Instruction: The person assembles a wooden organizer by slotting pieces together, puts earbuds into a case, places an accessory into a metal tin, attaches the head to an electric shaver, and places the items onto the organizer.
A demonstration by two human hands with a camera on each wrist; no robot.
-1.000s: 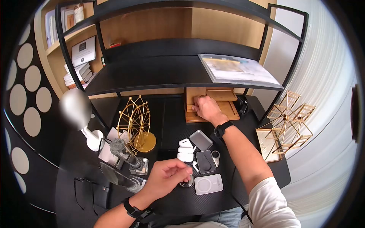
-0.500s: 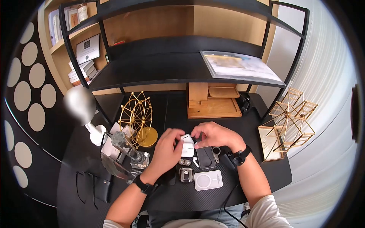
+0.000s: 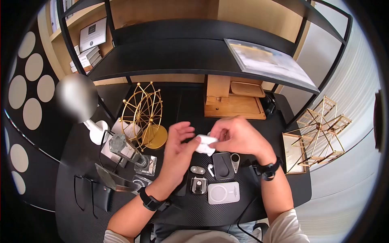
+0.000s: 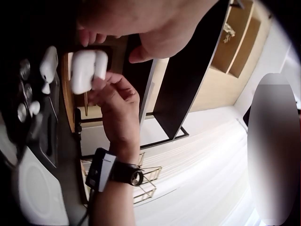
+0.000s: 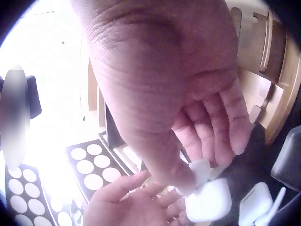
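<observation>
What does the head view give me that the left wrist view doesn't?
Only the head view shows the gold wire wheel, the wooden tray, the glasses and the left hand. Only the left wrist view shows the earbud case as two white halves, close up. Both show the right hand pinching the case above the loose earbud.

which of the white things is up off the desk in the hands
The small white earbud case, pinched by the right hand against the left hand. The loose white earbud and the flat white square charger pad lie on the black desk.
</observation>
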